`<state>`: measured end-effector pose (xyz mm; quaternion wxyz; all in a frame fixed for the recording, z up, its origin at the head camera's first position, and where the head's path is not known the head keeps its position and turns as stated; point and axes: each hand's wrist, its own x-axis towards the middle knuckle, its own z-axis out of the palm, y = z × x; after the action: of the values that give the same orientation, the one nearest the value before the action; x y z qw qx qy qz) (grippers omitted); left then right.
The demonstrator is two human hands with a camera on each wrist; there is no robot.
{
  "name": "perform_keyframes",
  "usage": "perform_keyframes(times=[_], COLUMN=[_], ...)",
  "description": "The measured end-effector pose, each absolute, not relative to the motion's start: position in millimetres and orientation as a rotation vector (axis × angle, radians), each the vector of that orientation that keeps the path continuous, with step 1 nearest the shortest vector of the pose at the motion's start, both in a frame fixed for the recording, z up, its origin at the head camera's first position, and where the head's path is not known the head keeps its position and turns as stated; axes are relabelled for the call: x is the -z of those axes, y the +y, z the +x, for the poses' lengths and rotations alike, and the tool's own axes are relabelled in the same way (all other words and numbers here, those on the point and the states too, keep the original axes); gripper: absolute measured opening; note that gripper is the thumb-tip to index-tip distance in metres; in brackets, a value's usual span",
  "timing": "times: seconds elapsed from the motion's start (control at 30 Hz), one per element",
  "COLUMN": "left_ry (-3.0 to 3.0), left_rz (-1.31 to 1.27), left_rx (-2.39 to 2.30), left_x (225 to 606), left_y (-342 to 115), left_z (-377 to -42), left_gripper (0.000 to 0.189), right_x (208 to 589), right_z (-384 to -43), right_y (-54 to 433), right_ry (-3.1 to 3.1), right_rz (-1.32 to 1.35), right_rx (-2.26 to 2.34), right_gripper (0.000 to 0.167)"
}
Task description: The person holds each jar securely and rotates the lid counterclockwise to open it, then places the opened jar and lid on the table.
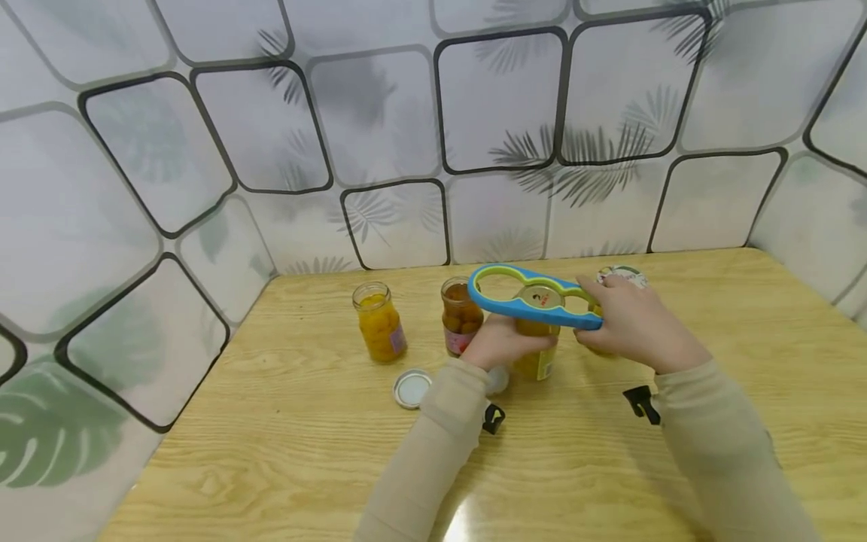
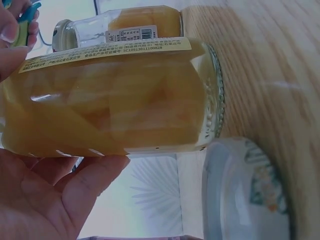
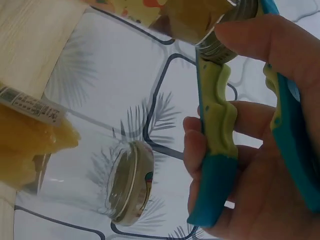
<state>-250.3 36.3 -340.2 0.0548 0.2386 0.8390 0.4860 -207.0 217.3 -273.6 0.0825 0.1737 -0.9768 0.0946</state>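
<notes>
My left hand (image 1: 504, 342) grips a glass jar of yellow fruit pieces (image 2: 110, 105) around its body. The jar stands upright on the table, and its gold lid (image 1: 542, 296) shows through the opening of a blue and yellow-green jar opener (image 1: 518, 307). The opener's handle end is held in my right hand (image 1: 633, 320), and in the right wrist view its scalloped arms (image 3: 217, 100) lie beside the jar's lid. How firmly the opener bears on the lid cannot be told.
Left of the hands stand two open jars, one of orange-yellow fruit (image 1: 382, 327), one of red-brown fruit (image 1: 463, 309). Loose lids (image 1: 412, 389) (image 2: 270, 200) lie near them. Behind the right hand is another jar with a patterned lid (image 1: 622, 275). A patterned wall (image 1: 501, 105) borders the wooden table (image 1: 284, 452).
</notes>
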Motion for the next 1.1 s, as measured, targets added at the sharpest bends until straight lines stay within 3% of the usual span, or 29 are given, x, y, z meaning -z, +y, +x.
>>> perform_keyframes(times=[0.2, 0.5, 0.93, 1.1], left_ry=[2.554, 2.540, 2.586, 2.526], left_rz=[0.741, 0.686, 0.694, 0.838], left_rx=[-1.503, -1.708, -1.754, -1.789], left_x=[339, 342, 341, 332], left_y=[38, 48, 48, 45], left_z=[-251, -246, -240, -240], left_gripper=[0.058, 0.066, 0.061, 0.050], right_x=[275, 277, 274, 269], right_z=[-209, -209, -203, -198], right_y=[218, 219, 222, 222], right_ry=[-2.872, -2.811, -2.777, -2.662], right_rz=[0.551, 0.590, 0.621, 0.667], right_rx=[-0.223, -0.173, -0.145, -0.159], right_gripper=[0.060, 0.035, 0.043, 0.042])
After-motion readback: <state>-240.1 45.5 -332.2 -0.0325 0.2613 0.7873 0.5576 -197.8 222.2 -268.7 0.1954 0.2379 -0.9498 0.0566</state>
